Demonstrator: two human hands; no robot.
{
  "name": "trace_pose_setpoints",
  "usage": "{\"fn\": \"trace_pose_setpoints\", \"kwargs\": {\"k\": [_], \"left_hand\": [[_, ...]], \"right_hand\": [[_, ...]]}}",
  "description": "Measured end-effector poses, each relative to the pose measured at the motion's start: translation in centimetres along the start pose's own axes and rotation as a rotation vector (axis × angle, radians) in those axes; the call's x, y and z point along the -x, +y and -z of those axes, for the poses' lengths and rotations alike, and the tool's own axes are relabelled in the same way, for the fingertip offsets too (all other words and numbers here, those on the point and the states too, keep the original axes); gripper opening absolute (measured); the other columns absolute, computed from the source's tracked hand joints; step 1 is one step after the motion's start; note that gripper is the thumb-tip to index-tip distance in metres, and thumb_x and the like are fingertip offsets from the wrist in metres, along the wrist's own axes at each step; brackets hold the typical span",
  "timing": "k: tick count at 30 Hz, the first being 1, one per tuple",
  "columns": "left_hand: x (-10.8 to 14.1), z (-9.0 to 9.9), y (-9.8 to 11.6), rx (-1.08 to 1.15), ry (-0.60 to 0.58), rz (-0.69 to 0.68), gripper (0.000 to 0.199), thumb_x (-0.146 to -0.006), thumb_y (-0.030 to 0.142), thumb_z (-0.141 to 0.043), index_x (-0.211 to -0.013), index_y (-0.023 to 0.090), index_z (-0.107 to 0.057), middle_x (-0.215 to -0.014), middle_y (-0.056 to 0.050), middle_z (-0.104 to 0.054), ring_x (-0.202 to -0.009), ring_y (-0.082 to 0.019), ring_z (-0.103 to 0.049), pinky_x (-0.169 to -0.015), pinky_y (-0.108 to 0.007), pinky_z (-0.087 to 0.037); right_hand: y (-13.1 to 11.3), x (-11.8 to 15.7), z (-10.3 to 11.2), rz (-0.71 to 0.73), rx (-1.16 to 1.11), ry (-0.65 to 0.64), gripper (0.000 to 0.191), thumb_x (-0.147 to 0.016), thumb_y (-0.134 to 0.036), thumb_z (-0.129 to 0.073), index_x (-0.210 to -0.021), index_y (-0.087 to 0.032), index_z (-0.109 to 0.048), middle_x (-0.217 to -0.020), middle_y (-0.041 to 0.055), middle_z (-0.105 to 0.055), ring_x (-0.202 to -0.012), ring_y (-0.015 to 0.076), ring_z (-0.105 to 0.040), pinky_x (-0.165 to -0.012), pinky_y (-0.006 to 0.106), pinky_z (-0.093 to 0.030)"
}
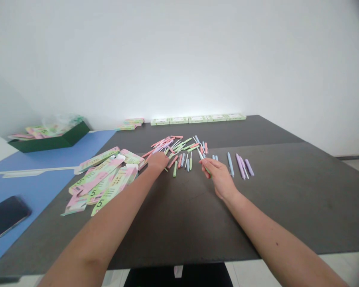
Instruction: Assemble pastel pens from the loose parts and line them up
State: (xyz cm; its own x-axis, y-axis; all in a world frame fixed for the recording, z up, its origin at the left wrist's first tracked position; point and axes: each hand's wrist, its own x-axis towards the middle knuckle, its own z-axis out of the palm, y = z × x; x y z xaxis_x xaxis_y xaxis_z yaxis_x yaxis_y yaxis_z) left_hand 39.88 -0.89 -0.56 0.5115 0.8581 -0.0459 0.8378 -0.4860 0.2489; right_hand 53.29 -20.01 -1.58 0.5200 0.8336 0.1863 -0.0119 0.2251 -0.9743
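My right hand [217, 173] is closed around a slim pen-like stick with a white shaft [199, 153] and a green end, its tip pointing up and away from me. At the left side of a loose pile of pastel pen-like sticks [179, 145] is my left hand [158, 160]; its fingers are mostly hidden behind the hand. Pink, green, blue and purple pieces, some with thin white shafts, make up the pile. Several short coloured caps [180, 161] lie between my hands. Right of my right hand rest a blue stick [230, 164] and a few purple ones [241, 165].
Flattened pink-and-green packets [107, 183] marked 5 overlap on the dark table [179, 235] at left. Several green-white boxes [197, 119] line the back edge beside stacked packets [131, 124]. Further left are a dark green tray [56, 141] and a phone [7, 216].
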Motion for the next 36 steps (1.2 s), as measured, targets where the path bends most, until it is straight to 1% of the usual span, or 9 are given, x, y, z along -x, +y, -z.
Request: {"fn": "trace_pose_setpoints", "kwargs": {"k": [5, 6, 9, 11, 13, 18, 30, 33, 36], "left_hand": [[4.0, 2.0, 0.4, 0.191, 0.113, -0.043, 0.035, -0.083, 0.043, -0.043, -0.092, 0.019, -0.067, -0.089, -0.006, -0.070, -0.084, -0.020, -0.062, -0.074, -0.029, -0.044], [5.3, 2.3, 0.5, 0.429, 0.163, -0.114, 0.034, -0.081, 0.044, -0.047, -0.093, 0.018, -0.066, -0.090, -0.005, -0.070, -0.084, -0.020, -0.062, -0.075, -0.028, -0.044], [9.4, 2.4, 0.6, 1.078, 0.135, -0.291, 0.026, -0.077, 0.041, -0.059, -0.089, 0.017, -0.063, -0.086, -0.004, -0.070, -0.083, -0.017, -0.061, -0.077, -0.028, -0.045], [11.9, 2.2, 0.5, 1.348, 0.127, -0.368, 0.019, -0.073, 0.032, -0.067, -0.086, 0.019, -0.063, -0.084, -0.002, -0.069, -0.083, -0.016, -0.062, -0.080, -0.030, -0.045], [13.7, 2.0, 0.3, 1.479, 0.123, -0.443, 0.016, -0.072, 0.027, -0.069, -0.085, 0.020, -0.064, -0.081, -0.002, -0.068, -0.078, -0.015, -0.062, -0.078, -0.029, -0.046], [15.7, 2.1, 0.4, 1.492, 0.094, -0.597, 0.011, -0.072, 0.023, -0.070, -0.081, 0.021, -0.065, -0.079, -0.002, -0.067, -0.075, -0.014, -0.061, -0.070, -0.028, -0.047], [16.4, 2.7, 0.7, 1.322, 0.032, -0.758, 0.013, -0.075, 0.013, -0.065, -0.085, 0.021, -0.066, -0.088, -0.005, -0.068, -0.075, -0.014, -0.062, -0.065, -0.025, -0.049], [16.3, 2.7, 0.6, 1.306, 0.033, -0.757, 0.015, -0.074, 0.012, -0.065, -0.086, 0.021, -0.066, -0.089, -0.005, -0.067, -0.076, -0.014, -0.062, -0.066, -0.025, -0.049], [15.7, 2.0, 0.1, 1.306, 0.051, -0.661, 0.012, -0.074, 0.015, -0.067, -0.085, 0.020, -0.067, -0.089, -0.005, -0.066, -0.081, -0.015, -0.060, -0.071, -0.027, -0.048]], "right_hand": [[-0.2, 0.2, -0.1, 0.005, 0.008, -0.004, 0.026, -0.079, -0.042, -0.057, -0.079, -0.017, -0.065, -0.062, -0.0029, -0.048, -0.049, 0.0081, -0.035, -0.049, 0.025, -0.025], [-0.3, 0.3, -0.2, 0.011, 0.014, -0.009, 0.026, -0.079, -0.042, -0.057, -0.079, -0.017, -0.065, -0.062, -0.0029, -0.049, -0.049, 0.0082, -0.035, -0.049, 0.025, -0.025], [-0.5, 0.6, -0.4, 0.021, 0.043, -0.028, 0.026, -0.079, -0.043, -0.058, -0.078, -0.017, -0.065, -0.062, -0.0029, -0.049, -0.050, 0.0086, -0.035, -0.050, 0.025, -0.026], [-0.6, 0.9, -0.6, 0.013, 0.071, -0.039, 0.027, -0.079, -0.044, -0.058, -0.076, -0.017, -0.064, -0.061, -0.0027, -0.049, -0.051, 0.0091, -0.035, -0.050, 0.025, -0.026], [-0.7, 1.2, -0.7, 0.005, 0.095, -0.052, 0.028, -0.079, -0.044, -0.058, -0.073, -0.017, -0.063, -0.061, -0.0023, -0.049, -0.052, 0.0094, -0.036, -0.051, 0.025, -0.026], [-0.7, 1.4, -0.7, -0.005, 0.132, -0.070, 0.028, -0.079, -0.044, -0.058, -0.074, -0.017, -0.063, -0.062, -0.0014, -0.048, -0.053, 0.0103, -0.037, -0.050, 0.025, -0.027], [-0.4, 1.5, -0.5, 0.013, 0.145, -0.062, 0.025, -0.080, -0.042, -0.059, -0.077, -0.018, -0.065, -0.063, -0.0017, -0.050, -0.054, 0.0102, -0.039, -0.051, 0.025, -0.029], [-0.3, 1.5, -0.5, 0.015, 0.151, -0.061, 0.025, -0.080, -0.042, -0.059, -0.079, -0.018, -0.066, -0.063, -0.0016, -0.050, -0.053, 0.0104, -0.039, -0.051, 0.025, -0.030], [-0.4, 1.6, -0.4, 0.018, 0.176, -0.080, 0.025, -0.080, -0.043, -0.059, -0.082, -0.019, -0.067, -0.064, -0.0010, -0.051, -0.054, 0.0108, -0.040, -0.051, 0.025, -0.031]]}}
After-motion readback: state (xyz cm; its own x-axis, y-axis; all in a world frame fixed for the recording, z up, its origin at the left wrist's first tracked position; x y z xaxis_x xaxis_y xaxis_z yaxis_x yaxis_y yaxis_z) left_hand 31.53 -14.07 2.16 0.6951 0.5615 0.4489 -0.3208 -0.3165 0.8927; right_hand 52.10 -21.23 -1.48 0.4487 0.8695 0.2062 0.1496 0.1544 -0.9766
